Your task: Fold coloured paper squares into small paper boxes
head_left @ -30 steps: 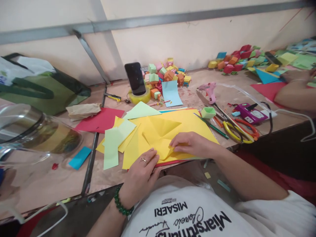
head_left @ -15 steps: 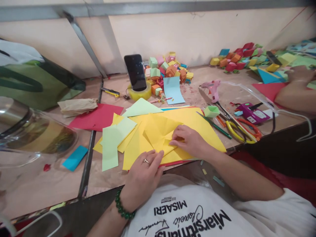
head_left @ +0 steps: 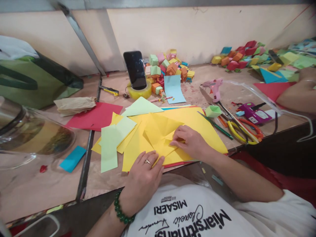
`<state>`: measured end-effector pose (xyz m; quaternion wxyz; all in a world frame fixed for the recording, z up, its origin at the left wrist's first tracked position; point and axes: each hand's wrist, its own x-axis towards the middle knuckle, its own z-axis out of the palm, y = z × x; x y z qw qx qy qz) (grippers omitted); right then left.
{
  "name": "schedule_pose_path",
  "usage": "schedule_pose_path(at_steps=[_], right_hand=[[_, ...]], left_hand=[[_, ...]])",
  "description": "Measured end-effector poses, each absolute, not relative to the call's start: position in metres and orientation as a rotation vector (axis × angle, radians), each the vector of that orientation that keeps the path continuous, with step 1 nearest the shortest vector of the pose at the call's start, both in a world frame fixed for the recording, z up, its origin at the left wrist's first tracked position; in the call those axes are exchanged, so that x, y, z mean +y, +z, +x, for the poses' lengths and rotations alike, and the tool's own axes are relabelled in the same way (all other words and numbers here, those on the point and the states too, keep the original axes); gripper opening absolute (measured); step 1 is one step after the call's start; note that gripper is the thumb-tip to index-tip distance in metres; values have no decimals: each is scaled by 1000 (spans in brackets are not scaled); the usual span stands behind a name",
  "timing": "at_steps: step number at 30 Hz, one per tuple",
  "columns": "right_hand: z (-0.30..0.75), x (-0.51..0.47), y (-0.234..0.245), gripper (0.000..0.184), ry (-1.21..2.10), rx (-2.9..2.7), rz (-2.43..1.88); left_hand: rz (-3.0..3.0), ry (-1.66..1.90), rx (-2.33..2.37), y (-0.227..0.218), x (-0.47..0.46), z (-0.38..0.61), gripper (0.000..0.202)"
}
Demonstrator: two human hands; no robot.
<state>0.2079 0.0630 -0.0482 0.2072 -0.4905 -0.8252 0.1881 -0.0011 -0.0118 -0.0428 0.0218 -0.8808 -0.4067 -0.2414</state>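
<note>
A yellow sheet of paper (head_left: 158, 131), partly folded into triangles, lies on a stack of yellow sheets (head_left: 197, 123) at the table's front edge. My left hand (head_left: 144, 172) lies flat on the folded sheet's near corner, fingers stretched out, a ring on one finger and a green bead bracelet on the wrist. My right hand (head_left: 189, 141) presses a folded flap of the same sheet down, fingertips together on the crease. Pale green paper pieces (head_left: 111, 141) lie just left of the sheet.
A phone (head_left: 135, 69) stands in a tape roll, with a pile of small paper boxes (head_left: 168, 69) behind. A pink glue gun (head_left: 213, 87), scissors (head_left: 240, 126) and a green paper box (head_left: 212, 111) lie right. Another person's arm (head_left: 296, 95) rests far right. A green bag (head_left: 37, 82) sits left.
My right hand moved up and left from the sheet's near corner onto a folded flap and stays there. My left hand slid slightly toward me. The view tilted down a little.
</note>
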Motion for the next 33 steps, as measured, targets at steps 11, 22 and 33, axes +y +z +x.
schedule_pose_path(at_steps=[11,22,33], right_hand=[[196,45,-40,56,355,-2333,-1479],[244,55,-58,35,426,-2239,-1491],[208,35,-37,27,203,-2226,-1452]], left_hand=[[-2758,-671,-1281,-36,-10,3,23],[-2785,-651,-1306,-36,-12,-1,23],[-2806,-576,-1290,-33,-4,17,19]])
